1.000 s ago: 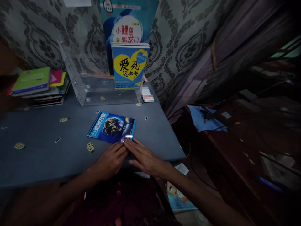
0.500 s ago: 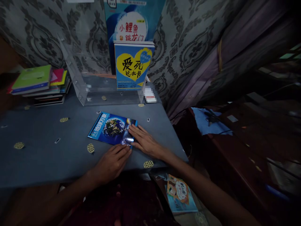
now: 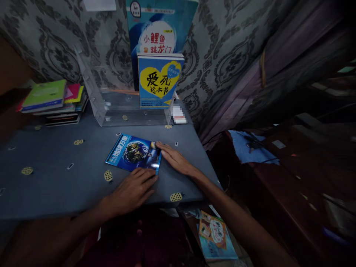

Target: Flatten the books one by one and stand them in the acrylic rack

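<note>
A blue book (image 3: 135, 151) with a globe on its cover lies closed and slanted on the table in front of me. My left hand (image 3: 136, 187) rests at its near edge, fingers stretched out, the fingertips over the lower right part of the cover. At the book's right edge is my right hand (image 3: 175, 157), its fingers extended and close together, the tips at the upper right corner. Neither hand is wrapped round anything.
Behind the book stands a clear acrylic rack (image 3: 122, 120) holding a blue book with a yellow heart (image 3: 160, 81) and a taller teal book (image 3: 178, 26). Stacked books (image 3: 46, 94) are at the left. Below the table's front edge lies another book (image 3: 217, 237).
My right hand has slid off the cover to the book's right edge. My left hand stays at the near edge, fingers slightly more spread. The view has shifted a little.
</note>
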`<move>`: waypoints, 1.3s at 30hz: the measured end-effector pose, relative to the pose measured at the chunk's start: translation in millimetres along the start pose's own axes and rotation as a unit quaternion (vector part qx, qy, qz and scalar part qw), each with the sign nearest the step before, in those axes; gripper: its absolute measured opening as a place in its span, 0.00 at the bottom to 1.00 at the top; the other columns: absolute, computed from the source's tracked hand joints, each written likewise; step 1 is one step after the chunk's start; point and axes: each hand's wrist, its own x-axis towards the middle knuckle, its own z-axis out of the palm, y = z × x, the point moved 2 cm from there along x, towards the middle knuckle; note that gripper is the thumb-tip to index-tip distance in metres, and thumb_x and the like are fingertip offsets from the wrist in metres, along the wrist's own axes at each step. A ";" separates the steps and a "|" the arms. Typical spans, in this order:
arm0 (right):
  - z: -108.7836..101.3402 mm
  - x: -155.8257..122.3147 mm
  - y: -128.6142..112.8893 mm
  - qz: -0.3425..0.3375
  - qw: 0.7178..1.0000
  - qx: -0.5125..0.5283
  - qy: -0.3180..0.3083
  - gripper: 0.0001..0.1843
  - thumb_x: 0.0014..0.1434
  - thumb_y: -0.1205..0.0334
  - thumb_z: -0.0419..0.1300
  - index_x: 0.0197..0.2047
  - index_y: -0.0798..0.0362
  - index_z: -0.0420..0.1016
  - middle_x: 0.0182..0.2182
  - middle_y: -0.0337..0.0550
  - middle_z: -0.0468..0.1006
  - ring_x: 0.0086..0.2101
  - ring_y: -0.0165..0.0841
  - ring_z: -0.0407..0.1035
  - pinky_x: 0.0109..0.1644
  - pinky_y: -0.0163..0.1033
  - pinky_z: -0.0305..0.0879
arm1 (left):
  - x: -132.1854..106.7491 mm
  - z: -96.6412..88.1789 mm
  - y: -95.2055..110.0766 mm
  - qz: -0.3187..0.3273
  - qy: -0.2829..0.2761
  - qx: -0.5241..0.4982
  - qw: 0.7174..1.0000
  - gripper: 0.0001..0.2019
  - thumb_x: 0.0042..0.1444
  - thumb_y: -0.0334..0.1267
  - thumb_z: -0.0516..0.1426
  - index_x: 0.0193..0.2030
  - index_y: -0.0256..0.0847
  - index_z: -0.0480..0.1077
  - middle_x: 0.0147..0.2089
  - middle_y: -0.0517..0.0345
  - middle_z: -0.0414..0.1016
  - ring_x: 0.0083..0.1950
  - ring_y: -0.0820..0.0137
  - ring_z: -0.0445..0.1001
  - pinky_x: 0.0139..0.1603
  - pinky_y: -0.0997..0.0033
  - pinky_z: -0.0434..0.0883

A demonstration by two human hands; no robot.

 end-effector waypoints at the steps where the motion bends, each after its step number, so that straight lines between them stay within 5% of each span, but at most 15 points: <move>1: -1.6 0.3 1.2 0.012 1.000 0.023 0.004 0.26 0.75 0.48 0.45 0.71 0.43 0.62 0.69 0.42 0.65 0.69 0.39 0.57 0.74 0.59 0.52 | 4.1 -0.6 -2.6 -0.004 -0.018 0.001 1.000 0.20 0.71 0.40 0.50 0.67 0.40 0.66 0.65 0.45 0.72 0.66 0.59 0.70 0.65 0.50 0.69; 8: -6.3 1.2 3.3 0.044 0.995 0.089 0.008 0.37 0.71 0.35 0.42 0.70 0.49 0.65 0.69 0.47 0.66 0.68 0.41 0.59 0.74 0.55 0.53 | 49.9 2.5 -27.4 0.014 -0.082 0.025 0.996 0.26 0.73 0.51 0.46 0.70 0.38 0.63 0.72 0.44 0.64 0.73 0.60 0.62 0.73 0.53 0.57; 14: -4.6 0.2 5.2 0.040 0.995 0.087 0.005 0.37 0.70 0.34 0.42 0.71 0.48 0.63 0.70 0.46 0.64 0.69 0.41 0.58 0.74 0.57 0.52 | 72.2 8.2 -40.4 0.014 -0.076 0.058 0.995 0.31 0.72 0.53 0.47 0.72 0.31 0.56 0.73 0.36 0.60 0.75 0.57 0.58 0.74 0.54 0.56; 24: -5.9 -0.6 2.8 0.040 0.994 0.103 0.005 0.36 0.70 0.35 0.45 0.72 0.46 0.62 0.70 0.45 0.62 0.69 0.41 0.57 0.75 0.56 0.50 | 69.3 13.4 -48.2 -0.012 -0.081 0.053 0.995 0.33 0.72 0.53 0.47 0.74 0.32 0.52 0.76 0.37 0.54 0.77 0.55 0.52 0.76 0.54 0.54; 39: -2.9 0.0 4.2 0.038 0.998 0.045 -0.029 0.34 0.71 0.37 0.44 0.73 0.44 0.57 0.72 0.44 0.58 0.71 0.41 0.51 0.76 0.61 0.45 | 42.4 -2.3 -112.9 -0.104 -0.036 0.101 0.989 0.30 0.73 0.53 0.42 0.72 0.35 0.58 0.75 0.41 0.58 0.77 0.58 0.54 0.74 0.53 0.56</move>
